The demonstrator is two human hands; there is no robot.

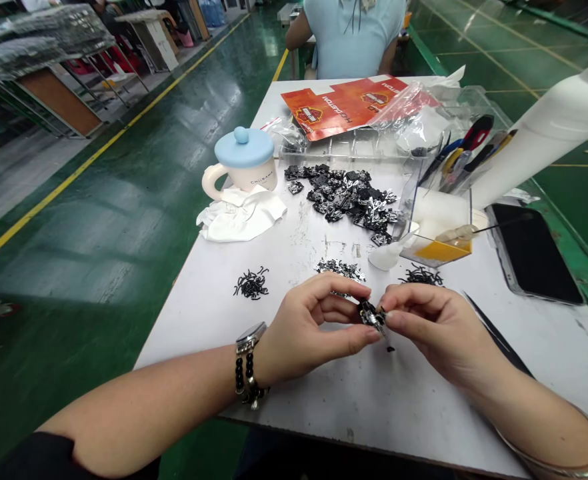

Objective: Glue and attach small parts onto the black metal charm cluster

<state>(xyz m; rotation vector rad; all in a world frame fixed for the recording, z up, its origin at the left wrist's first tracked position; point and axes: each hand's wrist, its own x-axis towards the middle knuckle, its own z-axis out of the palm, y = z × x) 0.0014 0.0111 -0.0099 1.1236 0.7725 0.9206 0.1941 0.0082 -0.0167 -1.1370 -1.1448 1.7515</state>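
Between the thumb and fingers of my left hand (319,320) sits a small black and silver part (371,317), held above the near half of the table. My right hand (429,320) pinches at the right end of that same part; whether a separate tiny piece is between those fingertips is hidden. A small black bit (391,349) shows just below the part. Behind my hands lies a pile of small silver pieces (341,269), partly covered by my left fingers. Thin curved black pieces are heaped at left (252,283) and at right (424,275).
Farther back lies a big heap of black and silver parts (349,193). A lidded mug (249,167) and crumpled tissue (244,213) stand left. At right are a tool holder (439,227), a small white bottle (387,255), a phone (534,250) and black tweezers (499,337). A person (354,40) sits ahead.
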